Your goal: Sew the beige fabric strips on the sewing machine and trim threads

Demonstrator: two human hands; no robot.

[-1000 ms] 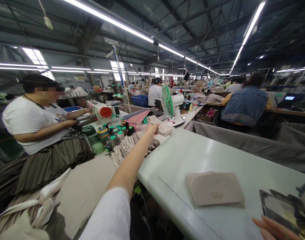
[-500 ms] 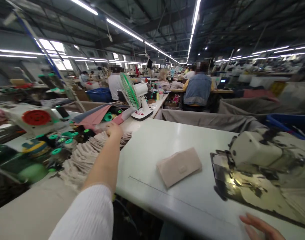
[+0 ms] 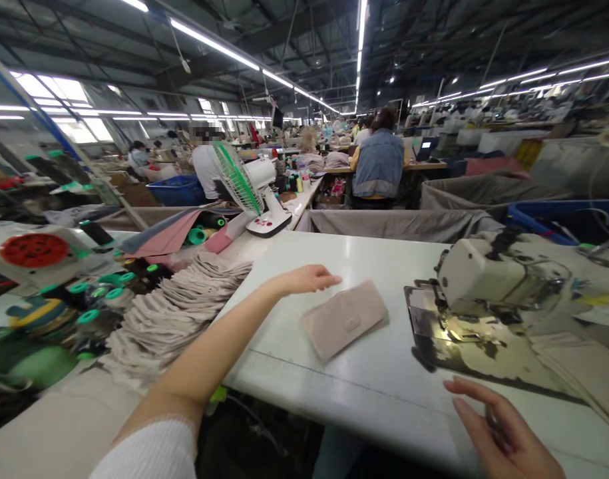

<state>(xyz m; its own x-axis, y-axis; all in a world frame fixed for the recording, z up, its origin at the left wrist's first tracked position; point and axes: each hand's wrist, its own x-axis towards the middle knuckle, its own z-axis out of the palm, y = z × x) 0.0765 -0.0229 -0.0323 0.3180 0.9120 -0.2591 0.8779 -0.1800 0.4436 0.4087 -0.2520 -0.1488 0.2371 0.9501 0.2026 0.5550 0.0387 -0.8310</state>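
Observation:
My left hand point(image 3: 311, 278) is over the white table point(image 3: 294, 379), just behind a folded beige fabric piece point(image 3: 347, 319) with a small tab on it. Its fingers point right, stretched out, and nothing shows in them. At the lower right, my right hand point(image 3: 498, 426) hovers near the table's front edge, thumb and index finger apart; a small dark item seems to sit against its curled fingers. A long pile of beige fabric pieces point(image 3: 174, 313) lies left of the table. The sewing machine point(image 3: 488, 279) stands at the right.
A white and green fan point(image 3: 269, 199) stands beyond the fabric pile. Thread cones point(image 3: 117, 299) and another machine with a red wheel point(image 3: 34, 250) are at the left. Behind the table is a grey cloth bin point(image 3: 384, 225). A seated person in a denim vest point(image 3: 379, 159) faces away.
My left hand has moved right from the far end of the fabric pile to the folded piece. My right hand has risen further into view. The view has shifted slightly.

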